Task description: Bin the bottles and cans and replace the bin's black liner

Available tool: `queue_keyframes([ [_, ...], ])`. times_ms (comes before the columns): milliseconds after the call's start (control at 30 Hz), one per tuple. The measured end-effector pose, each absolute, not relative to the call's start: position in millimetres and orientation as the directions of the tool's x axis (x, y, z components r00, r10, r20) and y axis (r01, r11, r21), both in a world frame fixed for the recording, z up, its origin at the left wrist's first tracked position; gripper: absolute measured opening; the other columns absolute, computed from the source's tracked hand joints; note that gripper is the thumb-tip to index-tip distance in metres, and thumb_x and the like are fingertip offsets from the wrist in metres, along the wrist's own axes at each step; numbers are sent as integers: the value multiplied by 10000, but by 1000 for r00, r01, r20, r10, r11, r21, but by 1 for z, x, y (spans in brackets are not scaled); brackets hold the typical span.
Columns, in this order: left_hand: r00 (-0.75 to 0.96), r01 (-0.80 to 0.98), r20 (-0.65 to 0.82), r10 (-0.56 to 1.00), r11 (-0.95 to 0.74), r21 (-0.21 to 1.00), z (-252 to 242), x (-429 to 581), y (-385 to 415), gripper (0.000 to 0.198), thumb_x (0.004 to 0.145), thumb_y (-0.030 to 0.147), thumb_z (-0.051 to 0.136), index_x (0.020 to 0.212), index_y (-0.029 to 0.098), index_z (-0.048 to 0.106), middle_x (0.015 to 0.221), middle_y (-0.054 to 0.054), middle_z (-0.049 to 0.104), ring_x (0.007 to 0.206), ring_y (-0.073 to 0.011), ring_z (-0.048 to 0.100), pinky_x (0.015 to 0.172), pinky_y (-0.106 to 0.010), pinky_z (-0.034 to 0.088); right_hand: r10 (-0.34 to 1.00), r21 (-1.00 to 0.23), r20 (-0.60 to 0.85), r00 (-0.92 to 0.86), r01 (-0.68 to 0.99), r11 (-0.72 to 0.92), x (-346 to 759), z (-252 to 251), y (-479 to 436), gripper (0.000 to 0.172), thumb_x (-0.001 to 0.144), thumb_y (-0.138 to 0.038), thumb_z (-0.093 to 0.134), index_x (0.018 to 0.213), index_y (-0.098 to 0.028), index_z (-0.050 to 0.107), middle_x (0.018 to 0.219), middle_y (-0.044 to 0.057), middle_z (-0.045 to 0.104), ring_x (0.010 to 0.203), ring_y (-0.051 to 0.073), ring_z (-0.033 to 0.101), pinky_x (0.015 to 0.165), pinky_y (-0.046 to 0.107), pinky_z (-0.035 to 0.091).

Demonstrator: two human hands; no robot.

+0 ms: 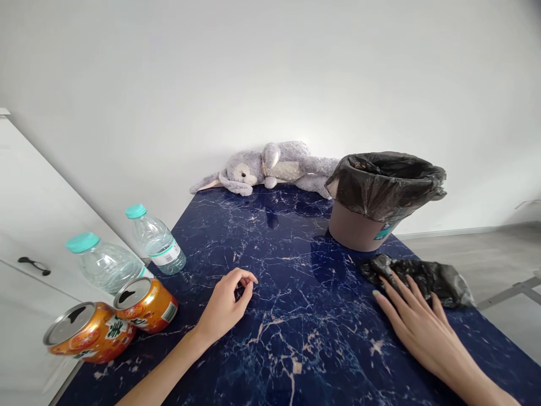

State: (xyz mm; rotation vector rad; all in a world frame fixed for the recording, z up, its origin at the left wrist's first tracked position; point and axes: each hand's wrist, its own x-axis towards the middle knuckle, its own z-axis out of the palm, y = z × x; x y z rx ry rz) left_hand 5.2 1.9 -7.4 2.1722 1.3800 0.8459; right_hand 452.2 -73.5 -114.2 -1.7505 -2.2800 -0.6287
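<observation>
My left hand (229,299) rests on its side on the dark blue marbled table (291,316), fingers loosely curled towards the thumb with nothing visible in them. My right hand (416,321) lies flat with spread fingers, the fingertips touching a crumpled black plastic bag (443,280) near the table's right edge. Behind that bag stands a grey-brown trash bin (355,227), lined with a black bag (376,192) folded over its rim. To the left of my left hand are two opened orange drink cans (158,307) (105,332).
Two clear plastic bottles (163,245) (110,265) with turquoise caps stand at the left edge behind the cans. A grey plush rabbit (279,163) lies along the far edge against the white wall (262,67). A white cabinet (38,208) borders the left side.
</observation>
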Motion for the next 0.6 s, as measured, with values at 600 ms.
queue_keyframes([
  [600, 334, 665, 241, 911, -409, 625, -6, 6, 5, 242, 1053, 428, 485, 1039, 263, 662, 1017, -51, 727, 949, -239, 685, 932, -389, 525, 843, -260, 494, 211, 962, -89, 449, -52, -47, 662, 1105, -572, 218, 1617, -207, 426, 1692, 153, 360, 1594, 401, 238, 1250, 705, 207],
])
